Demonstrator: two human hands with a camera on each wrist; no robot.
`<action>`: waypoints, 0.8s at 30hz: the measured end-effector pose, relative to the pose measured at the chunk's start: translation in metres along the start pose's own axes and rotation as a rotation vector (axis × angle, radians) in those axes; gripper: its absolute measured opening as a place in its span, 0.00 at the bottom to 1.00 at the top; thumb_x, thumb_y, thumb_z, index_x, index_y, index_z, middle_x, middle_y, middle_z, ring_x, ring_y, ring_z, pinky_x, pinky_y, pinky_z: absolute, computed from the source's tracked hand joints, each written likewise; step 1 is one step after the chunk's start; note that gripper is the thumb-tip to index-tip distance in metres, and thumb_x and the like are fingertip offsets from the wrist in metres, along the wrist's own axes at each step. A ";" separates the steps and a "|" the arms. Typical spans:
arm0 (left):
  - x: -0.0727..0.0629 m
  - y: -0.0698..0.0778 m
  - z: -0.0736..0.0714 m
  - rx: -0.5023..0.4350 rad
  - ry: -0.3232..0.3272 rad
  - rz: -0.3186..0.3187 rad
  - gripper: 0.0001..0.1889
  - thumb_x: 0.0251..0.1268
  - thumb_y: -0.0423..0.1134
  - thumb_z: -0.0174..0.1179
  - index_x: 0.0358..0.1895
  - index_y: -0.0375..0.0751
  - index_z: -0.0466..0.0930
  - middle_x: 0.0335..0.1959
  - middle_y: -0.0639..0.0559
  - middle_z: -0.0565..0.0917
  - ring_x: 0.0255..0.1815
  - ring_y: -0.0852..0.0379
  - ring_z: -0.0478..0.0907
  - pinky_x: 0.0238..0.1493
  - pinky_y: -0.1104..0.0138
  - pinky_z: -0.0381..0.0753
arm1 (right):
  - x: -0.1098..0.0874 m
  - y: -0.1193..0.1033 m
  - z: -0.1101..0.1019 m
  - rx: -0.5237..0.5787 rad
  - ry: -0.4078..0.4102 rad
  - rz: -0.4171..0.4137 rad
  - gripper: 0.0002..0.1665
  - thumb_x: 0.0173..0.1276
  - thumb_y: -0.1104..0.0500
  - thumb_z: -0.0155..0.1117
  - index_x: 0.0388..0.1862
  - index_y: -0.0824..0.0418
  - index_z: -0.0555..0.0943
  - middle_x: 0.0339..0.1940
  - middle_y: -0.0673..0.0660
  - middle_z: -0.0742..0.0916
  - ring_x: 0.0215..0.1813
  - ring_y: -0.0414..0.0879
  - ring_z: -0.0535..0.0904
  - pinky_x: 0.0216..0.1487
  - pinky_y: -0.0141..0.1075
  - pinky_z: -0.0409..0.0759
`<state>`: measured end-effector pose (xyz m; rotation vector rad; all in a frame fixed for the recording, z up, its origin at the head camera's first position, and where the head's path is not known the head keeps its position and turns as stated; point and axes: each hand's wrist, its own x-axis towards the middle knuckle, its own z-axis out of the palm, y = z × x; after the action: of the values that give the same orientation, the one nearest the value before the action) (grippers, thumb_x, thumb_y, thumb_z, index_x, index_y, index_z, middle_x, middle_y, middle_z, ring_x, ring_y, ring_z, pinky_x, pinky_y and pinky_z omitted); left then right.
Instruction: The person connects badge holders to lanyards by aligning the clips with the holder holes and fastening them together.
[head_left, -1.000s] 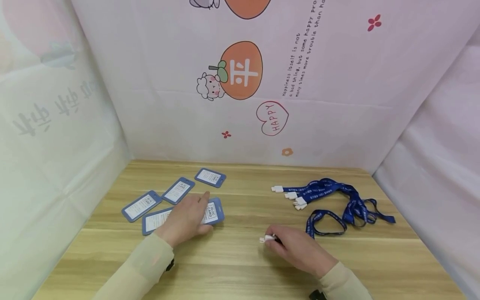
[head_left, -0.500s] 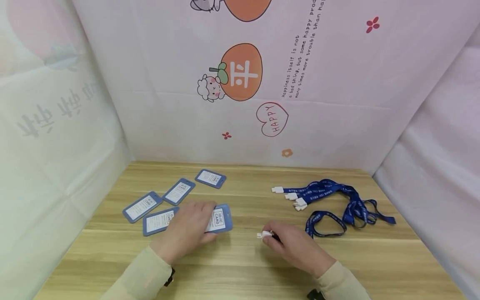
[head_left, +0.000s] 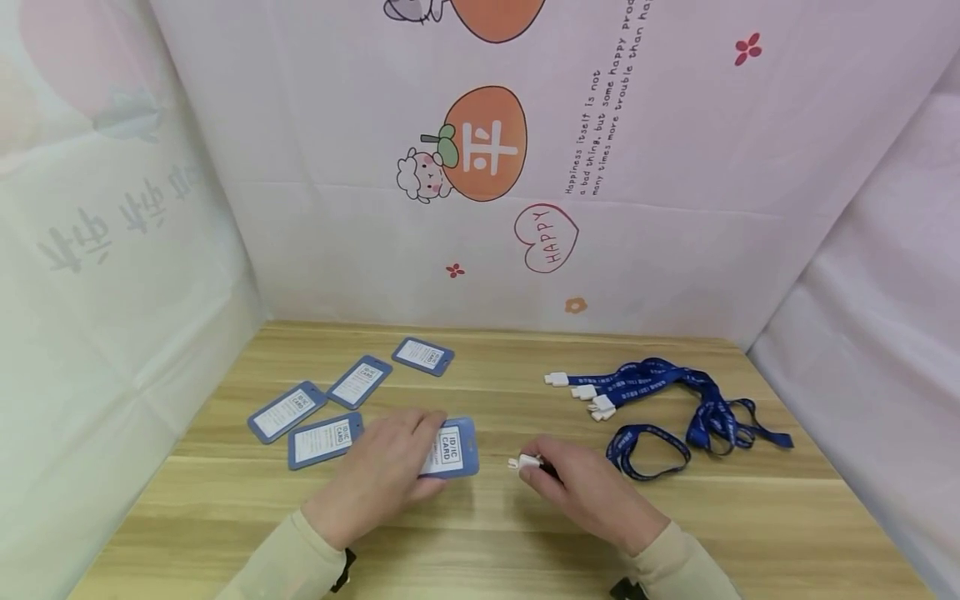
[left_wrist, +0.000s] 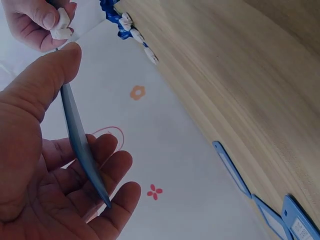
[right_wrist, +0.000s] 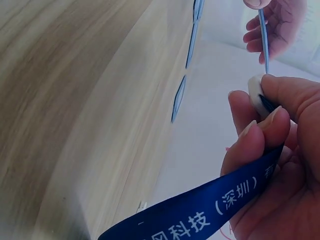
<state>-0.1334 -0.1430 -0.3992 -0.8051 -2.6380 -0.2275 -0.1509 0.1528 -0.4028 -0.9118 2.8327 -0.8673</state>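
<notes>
My left hand (head_left: 386,471) holds a blue ID card holder (head_left: 453,450) by its edges, between thumb and fingers. In the left wrist view the holder (left_wrist: 80,142) is seen edge-on, off the table. To its right, my right hand (head_left: 588,496) pinches the white plastic clip (head_left: 528,465) of a blue lanyard. The clip's tip points at the slotted end of the holder, a small gap apart. In the right wrist view the printed lanyard strap (right_wrist: 200,212) runs out from under the curled fingers; part of it is hidden by the palm.
Several other card holders (head_left: 287,412) lie flat at the left of the wooden table (head_left: 480,558). At the right lies a tangle of blue lanyards (head_left: 705,408), their white clips (head_left: 585,392) pointing left. White printed cloth (head_left: 360,250) stands behind and at both sides.
My left hand has drawn the card holder off the one beneath or beside it, lifting it and moving right. My right hand has shifted slightly left and up with the clip.
</notes>
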 end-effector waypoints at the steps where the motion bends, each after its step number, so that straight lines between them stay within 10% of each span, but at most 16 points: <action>1: 0.000 0.001 0.000 -0.001 -0.003 -0.002 0.42 0.56 0.57 0.78 0.68 0.34 0.76 0.57 0.42 0.85 0.56 0.46 0.83 0.57 0.51 0.85 | 0.000 0.000 0.000 0.000 0.003 0.002 0.10 0.80 0.45 0.60 0.46 0.48 0.82 0.29 0.38 0.79 0.27 0.31 0.71 0.26 0.29 0.74; 24: 0.001 0.012 -0.001 0.013 0.008 0.045 0.42 0.55 0.58 0.78 0.69 0.37 0.75 0.57 0.44 0.84 0.56 0.48 0.83 0.60 0.55 0.85 | 0.003 -0.010 0.001 0.106 0.050 0.022 0.13 0.80 0.44 0.60 0.49 0.49 0.84 0.31 0.39 0.82 0.29 0.34 0.75 0.27 0.30 0.78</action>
<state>-0.1269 -0.1326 -0.3978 -0.8572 -2.6080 -0.2006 -0.1477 0.1438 -0.3977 -0.8565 2.8012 -1.0404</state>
